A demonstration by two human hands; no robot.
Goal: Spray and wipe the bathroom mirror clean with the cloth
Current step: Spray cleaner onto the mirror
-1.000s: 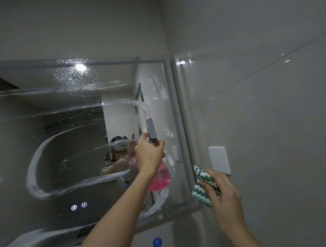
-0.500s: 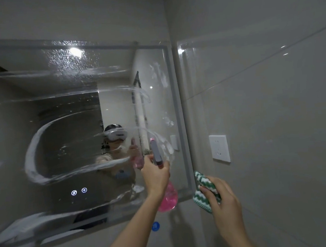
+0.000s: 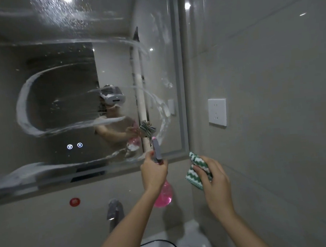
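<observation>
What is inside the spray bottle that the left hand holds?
The spray bottle holds pink liquid in its round lower body. The left hand covers the neck, so the liquid level there cannot be seen.

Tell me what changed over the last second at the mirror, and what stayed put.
The left hand lowered the pink spray bottle from mid-mirror to below the mirror bottom edge. The right hand came down with the green-striped cloth, now below the wall socket. The view tilted down, revealing a faucet. Both grips and the foam streaks are unchanged.
</observation>
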